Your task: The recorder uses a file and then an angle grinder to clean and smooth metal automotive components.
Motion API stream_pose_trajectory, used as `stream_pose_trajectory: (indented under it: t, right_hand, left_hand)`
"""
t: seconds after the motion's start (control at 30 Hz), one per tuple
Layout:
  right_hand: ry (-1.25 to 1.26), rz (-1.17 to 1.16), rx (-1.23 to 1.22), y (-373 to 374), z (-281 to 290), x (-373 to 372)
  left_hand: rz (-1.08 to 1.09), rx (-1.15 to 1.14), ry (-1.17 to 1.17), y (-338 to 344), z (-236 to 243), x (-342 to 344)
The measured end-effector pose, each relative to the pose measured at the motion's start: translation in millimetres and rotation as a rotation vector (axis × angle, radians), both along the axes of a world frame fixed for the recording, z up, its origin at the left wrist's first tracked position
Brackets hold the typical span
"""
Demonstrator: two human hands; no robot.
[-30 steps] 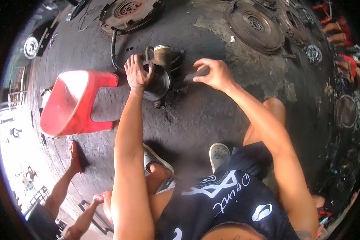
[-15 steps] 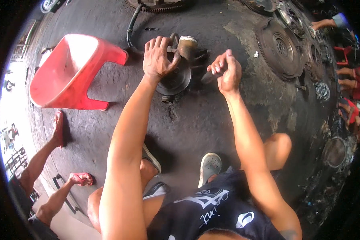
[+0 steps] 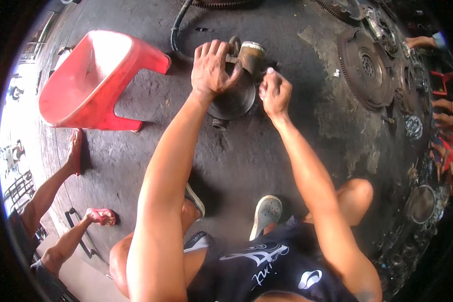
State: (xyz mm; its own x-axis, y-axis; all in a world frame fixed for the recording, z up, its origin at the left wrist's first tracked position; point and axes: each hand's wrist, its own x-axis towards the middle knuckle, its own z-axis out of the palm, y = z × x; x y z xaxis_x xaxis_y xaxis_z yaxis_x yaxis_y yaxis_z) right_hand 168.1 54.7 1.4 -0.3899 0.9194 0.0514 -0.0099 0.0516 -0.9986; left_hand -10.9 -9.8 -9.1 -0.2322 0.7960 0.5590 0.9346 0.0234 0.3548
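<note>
On the dark floor ahead of me lies a metal engine part, looking like a water pump, with a brownish neck and pale rim. Its round dark pulley disc faces me. My left hand grips the left side of the part, fingers over its far edge and thumb across the disc. Close to the right side of the part, my right hand is closed with its fingers curled and thumb on top. What it holds, if anything, is hidden. A dark hose runs up to the part's far left.
A red plastic chair lies on its side at the left. Another person's feet in red flip-flops stand below it. Flywheels and other round metal parts lie to the right. More people are at the far right edge.
My right hand has moved left to the side of the engine part and its fingers have curled tighter. My left hand stays on the part. The whole view has shifted slightly.
</note>
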Motion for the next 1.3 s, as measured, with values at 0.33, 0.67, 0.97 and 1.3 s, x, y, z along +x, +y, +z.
stream_pose_trajectory:
  t: [0.33, 0.67, 0.97, 1.3]
  right_hand:
    - [0.109, -0.101, -0.281, 6.9, 26.2, 15.6]
    - [0.295, -0.141, -0.262, 13.5, -22.1, 21.9]
    - [0.07, -0.204, -0.106, -13.8, -11.8, 15.8]
    - [0.102, -0.456, -0.092, -19.8, -30.5, 16.5]
  left_hand:
    - [-0.004, -0.013, -0.025, 2.0, 6.8, 1.0]
    - [0.013, 0.0, -0.041, 0.4, 6.7, 4.5]
    - [0.012, -0.017, -0.054, 2.1, 6.8, 3.0]
    - [0.011, -0.001, -0.063, 2.1, 7.3, 1.4]
